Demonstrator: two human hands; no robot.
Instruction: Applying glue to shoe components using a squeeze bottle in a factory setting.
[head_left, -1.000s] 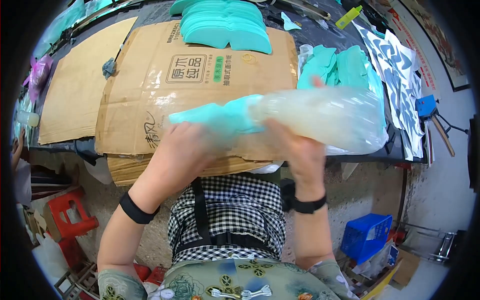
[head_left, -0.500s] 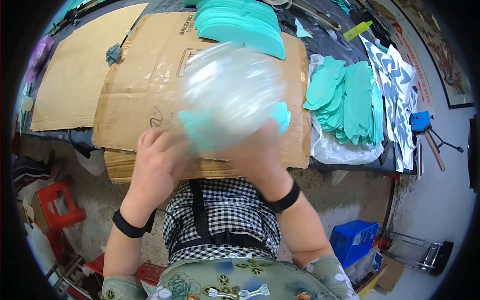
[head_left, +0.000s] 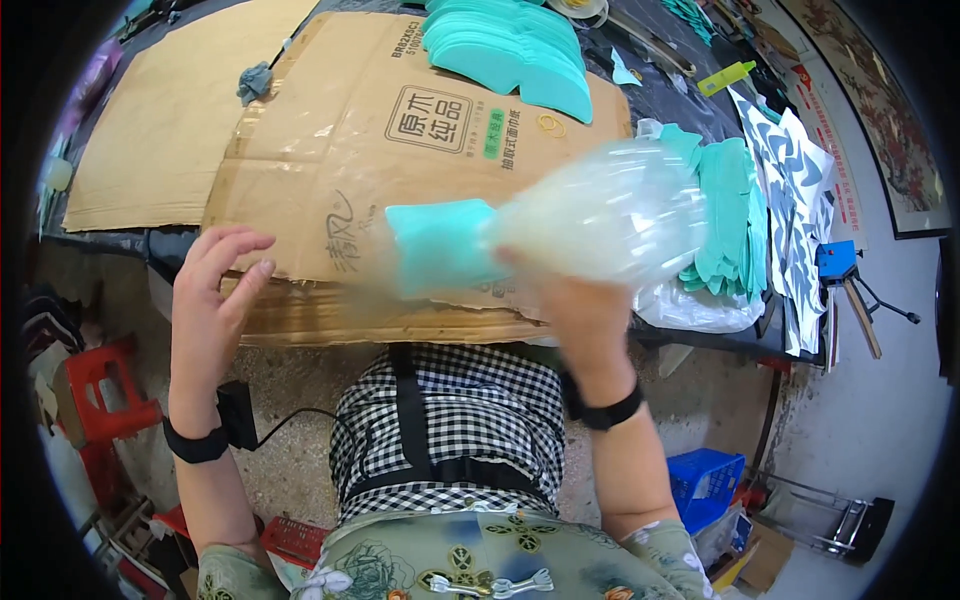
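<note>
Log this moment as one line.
left hand: open, empty, near brown flattened cardboard | right hand: gripping blurred translucent plastic bag | flat turquoise piece: at bag's left end, over cardboard | stacked turquoise pieces: cardboard's far side

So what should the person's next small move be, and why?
Probably bring the left hand in to steady the teal piece. That hand is open and holds nothing, by the near left corner of the cardboard, while the right hand alone seems to hold the clear plastic bag near its narrow end, where the teal piece shows, blurred.
</note>
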